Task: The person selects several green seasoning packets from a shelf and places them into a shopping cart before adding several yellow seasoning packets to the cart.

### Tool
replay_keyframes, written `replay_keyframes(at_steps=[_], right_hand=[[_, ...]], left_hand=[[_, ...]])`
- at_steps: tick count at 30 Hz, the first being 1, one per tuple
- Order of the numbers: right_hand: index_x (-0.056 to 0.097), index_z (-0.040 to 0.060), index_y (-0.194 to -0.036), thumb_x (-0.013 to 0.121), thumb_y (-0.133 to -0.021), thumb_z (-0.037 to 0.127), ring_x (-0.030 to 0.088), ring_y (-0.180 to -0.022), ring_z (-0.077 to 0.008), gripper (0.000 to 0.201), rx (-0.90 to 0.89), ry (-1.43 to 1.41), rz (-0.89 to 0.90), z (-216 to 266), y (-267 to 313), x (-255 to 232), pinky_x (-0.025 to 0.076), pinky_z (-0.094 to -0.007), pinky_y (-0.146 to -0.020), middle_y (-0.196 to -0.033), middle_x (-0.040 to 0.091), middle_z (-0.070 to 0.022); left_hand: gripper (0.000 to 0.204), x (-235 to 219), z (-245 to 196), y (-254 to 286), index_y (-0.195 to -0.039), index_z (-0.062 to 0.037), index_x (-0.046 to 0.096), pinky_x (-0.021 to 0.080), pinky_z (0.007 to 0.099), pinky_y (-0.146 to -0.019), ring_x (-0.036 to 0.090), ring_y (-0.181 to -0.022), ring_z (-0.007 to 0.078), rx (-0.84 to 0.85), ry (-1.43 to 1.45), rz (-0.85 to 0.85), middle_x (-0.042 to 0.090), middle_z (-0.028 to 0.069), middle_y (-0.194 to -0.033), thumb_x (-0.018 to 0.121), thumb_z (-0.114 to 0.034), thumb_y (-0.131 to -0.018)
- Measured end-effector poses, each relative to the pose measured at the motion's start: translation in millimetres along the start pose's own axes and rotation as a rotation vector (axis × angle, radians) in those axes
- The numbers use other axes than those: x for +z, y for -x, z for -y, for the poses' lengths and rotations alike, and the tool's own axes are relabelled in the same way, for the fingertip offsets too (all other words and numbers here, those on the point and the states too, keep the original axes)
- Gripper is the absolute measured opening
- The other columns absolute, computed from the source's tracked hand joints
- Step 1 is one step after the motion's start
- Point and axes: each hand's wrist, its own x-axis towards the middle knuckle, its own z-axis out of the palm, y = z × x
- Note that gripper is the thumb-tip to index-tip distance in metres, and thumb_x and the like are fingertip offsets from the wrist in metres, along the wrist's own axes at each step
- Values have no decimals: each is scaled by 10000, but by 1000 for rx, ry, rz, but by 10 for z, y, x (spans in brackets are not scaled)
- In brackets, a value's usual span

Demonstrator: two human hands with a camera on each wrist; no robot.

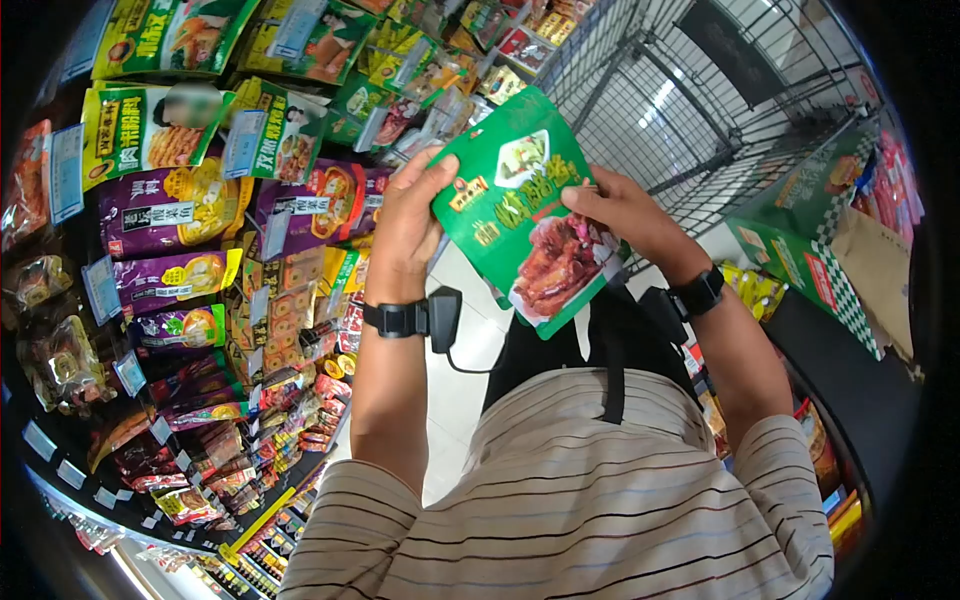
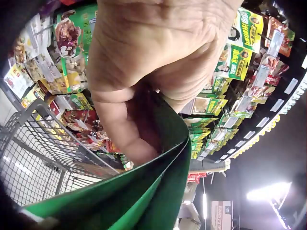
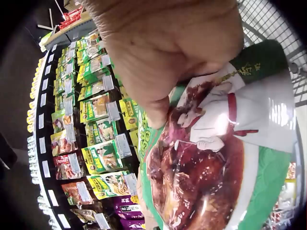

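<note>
A green seasoning packet (image 1: 500, 220) with a picture of glossy brown meat on its front is held up before the person's waist, tilted, in the head view. The left hand (image 1: 405, 215) grips its left edge, thumb over the front. On the opposite edge, the right hand (image 1: 645, 220) pinches it with the thumb lying on the printed face. The left wrist view shows the packet's bent green edge (image 2: 144, 191) between thumb and fingers, partly hidden by the palm. Close up in the right wrist view, the meat picture (image 3: 192, 187) spreads below the right hand (image 3: 172, 43).
Hanging seasoning packets fill the shelf on the left, yellow-green ones (image 1: 160, 125) above purple ones (image 1: 165, 215), with price tags (image 1: 66, 170) between. Ahead on the right stands a wire shopping cart (image 1: 640, 175). A green display box (image 1: 800, 265) stands at the right.
</note>
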Motion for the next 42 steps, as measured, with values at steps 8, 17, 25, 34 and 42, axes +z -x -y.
replay_keyframes(at_steps=[8, 17, 25, 34, 42], right_hand=[[658, 25, -1157, 547, -1011, 364, 604, -782, -26, 385, 143, -60, -21, -21, 56, -71, 491, -201, -708, -952, 676, 9], [652, 16, -1165, 548, -1011, 350, 599, -816, -32, 382, 95, -120, -32, -95, 19, -174, 490, -211, -746, -975, 676, 11], [668, 37, -1146, 543, -1013, 364, 596, -864, -31, 374, 85, -66, -56, 17, 95, -207, 483, -221, -783, -1005, 673, 23], [673, 58, -1146, 537, -1011, 393, 576, -854, -29, 386, 76, -70, -60, 79, 174, -269, 467, -226, -778, -992, 660, 37], [675, 19, -1143, 572, -994, 381, 584, -853, -44, 405, 26, -70, -118, 54, 195, -309, 479, -224, -786, -979, 680, 7]], left_hand=[[187, -108, 143, -303, -1071, 6, 646, 534, 241, -790, 665, -874, 123, -47, -45, 8, 692, 64, -985, 665, -117, -931], [194, -47, 156, -445, -1083, 7, 639, 539, 251, -786, 664, -868, 119, -55, -104, 38, 690, 62, -984, 656, -123, -939], [211, 83, 96, -438, -1087, 1, 634, 534, 247, -781, 659, -864, 110, -25, -123, 82, 690, 57, -981, 671, -140, -934], [208, 177, 112, -450, -1092, -1, 632, 534, 241, -758, 652, -842, 103, -16, -127, 79, 688, 51, -968, 672, -134, -936], [215, 218, 128, -468, -1109, 0, 641, 530, 249, -809, 659, -899, 116, -19, -126, 107, 693, 60, -1006, 664, -132, -942]])
